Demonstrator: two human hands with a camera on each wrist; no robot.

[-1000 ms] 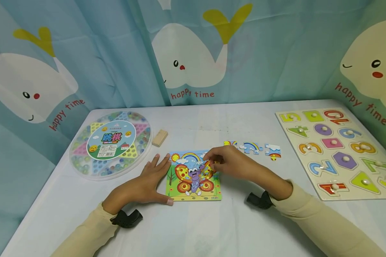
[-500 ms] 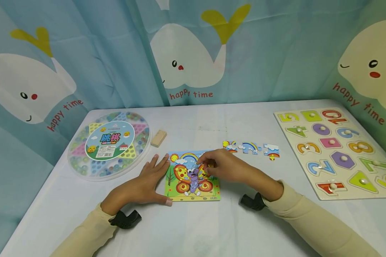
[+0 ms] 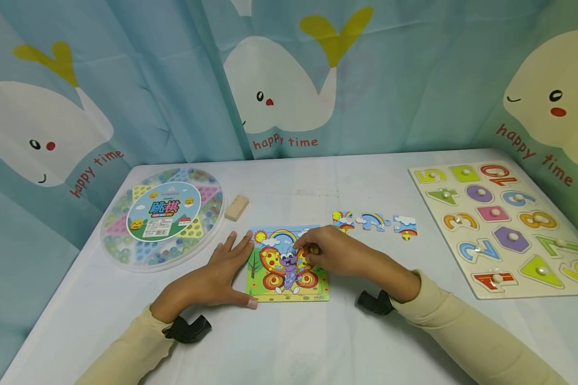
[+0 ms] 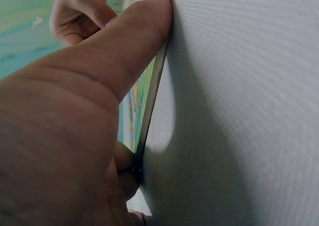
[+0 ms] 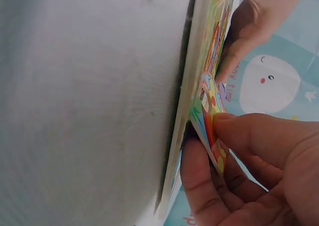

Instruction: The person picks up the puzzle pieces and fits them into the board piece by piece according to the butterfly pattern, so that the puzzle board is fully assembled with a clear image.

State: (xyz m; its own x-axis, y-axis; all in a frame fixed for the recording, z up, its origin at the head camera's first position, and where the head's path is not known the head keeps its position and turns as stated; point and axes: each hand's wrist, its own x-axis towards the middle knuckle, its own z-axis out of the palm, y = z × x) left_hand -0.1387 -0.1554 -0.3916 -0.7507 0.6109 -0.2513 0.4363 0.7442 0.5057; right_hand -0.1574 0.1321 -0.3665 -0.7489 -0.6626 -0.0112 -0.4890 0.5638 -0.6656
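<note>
A butterfly jigsaw puzzle board lies on the white table, its picture showing a purple butterfly, sun and rainbow. My left hand rests at its left side with straight, spread fingers; the thumb touches the lower left corner and the fingertips the left edge. Over the board's right part, my right hand pinches a puzzle piece between thumb and fingers. In the right wrist view that red, yellow and green piece is tilted, one edge close against the board. From the head view the fingers mostly hide it.
Three loose puzzle pieces lie behind the right hand. A wooden block and a round Chinese checkers set are at the left. A number-and-shape peg board is at the right. A whale-print curtain hangs behind the table.
My right hand has moved slightly left over the board with the puzzle piece, then nearly stopped. The left hand stays at the board's left edge.
</note>
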